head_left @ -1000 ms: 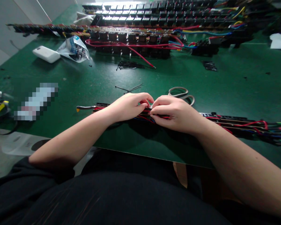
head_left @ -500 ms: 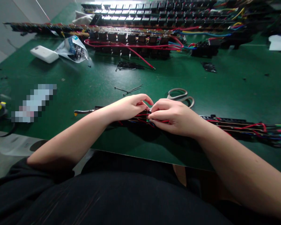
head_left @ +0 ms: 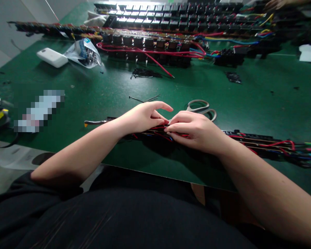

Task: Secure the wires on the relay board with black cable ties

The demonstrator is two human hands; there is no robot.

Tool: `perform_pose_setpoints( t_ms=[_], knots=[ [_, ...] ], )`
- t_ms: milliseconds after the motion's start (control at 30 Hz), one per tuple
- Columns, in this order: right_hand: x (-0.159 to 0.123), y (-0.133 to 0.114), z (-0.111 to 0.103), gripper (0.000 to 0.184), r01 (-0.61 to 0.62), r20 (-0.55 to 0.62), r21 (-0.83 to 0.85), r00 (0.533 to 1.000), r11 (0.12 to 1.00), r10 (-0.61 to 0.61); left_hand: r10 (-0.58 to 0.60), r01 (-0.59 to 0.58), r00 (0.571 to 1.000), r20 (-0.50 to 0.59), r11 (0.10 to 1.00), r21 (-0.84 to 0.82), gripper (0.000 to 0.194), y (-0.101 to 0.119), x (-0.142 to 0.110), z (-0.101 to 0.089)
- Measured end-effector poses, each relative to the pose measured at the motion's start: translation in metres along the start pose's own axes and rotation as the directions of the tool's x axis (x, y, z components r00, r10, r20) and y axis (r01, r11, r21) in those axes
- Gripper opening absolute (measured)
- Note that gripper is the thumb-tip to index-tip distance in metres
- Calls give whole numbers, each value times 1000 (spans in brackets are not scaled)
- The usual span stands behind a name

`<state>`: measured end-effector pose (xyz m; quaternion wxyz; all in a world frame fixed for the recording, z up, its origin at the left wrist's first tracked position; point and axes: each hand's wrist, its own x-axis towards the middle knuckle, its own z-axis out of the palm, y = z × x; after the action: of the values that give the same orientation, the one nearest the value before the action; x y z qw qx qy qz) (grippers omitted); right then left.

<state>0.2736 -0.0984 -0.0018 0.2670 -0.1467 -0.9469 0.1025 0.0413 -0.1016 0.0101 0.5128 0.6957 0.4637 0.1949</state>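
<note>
A long black strip with red, blue and other coloured wires [head_left: 261,141] lies across the near part of the green table [head_left: 248,100]. My left hand [head_left: 142,117] and my right hand [head_left: 194,131] meet over its middle, both pinching the wires there. The left forefinger sticks out above the others. What lies right between the fingertips is hidden. Grey-handled scissors [head_left: 200,107] lie just behind my right hand.
A few loose black cable ties [head_left: 145,99] lie behind my hands, a heap more [head_left: 143,73] farther back. Rows of black components with red wires [head_left: 150,48] fill the far side. A white box [head_left: 52,57] and a clear bag [head_left: 84,52] sit at the back left.
Both hands stayed over the wire strip with small finger shifts. My left forefinger has lifted and straightened.
</note>
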Motion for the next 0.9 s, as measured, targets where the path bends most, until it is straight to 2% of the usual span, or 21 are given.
perform_pose_setpoints(
  t_ms=[133, 267, 433, 600, 767, 900],
  knots=[
    [1, -1, -1, 20, 18, 2, -20, 1000, 1000, -18, 44, -46, 998, 46, 997, 58, 43, -1, -2, -1],
    [1, -1, 1, 18, -9, -12, -1, 1000, 1000, 9, 57, -61, 998, 31, 987, 149, 44, 3, -5, -1],
    [2, -1, -1, 11, -118, -30, 96, 992, 988, 121, 38, -7, 993, -110, 963, 269, 3, 7, -6, 1],
    [2, 0, -3, 7, -152, -46, 160, 986, 975, 161, 55, -9, 981, -188, 971, 238, 11, 7, -6, 4],
    [2, 1, -2, 6, -179, -58, 167, 980, 970, 191, 131, -93, 977, -167, 972, 215, 3, 4, -7, 7],
    [2, 2, -1, 4, -224, -72, 188, 968, 956, 241, 145, -114, 977, -158, 976, 188, 14, 1, -5, 8]
  ],
)
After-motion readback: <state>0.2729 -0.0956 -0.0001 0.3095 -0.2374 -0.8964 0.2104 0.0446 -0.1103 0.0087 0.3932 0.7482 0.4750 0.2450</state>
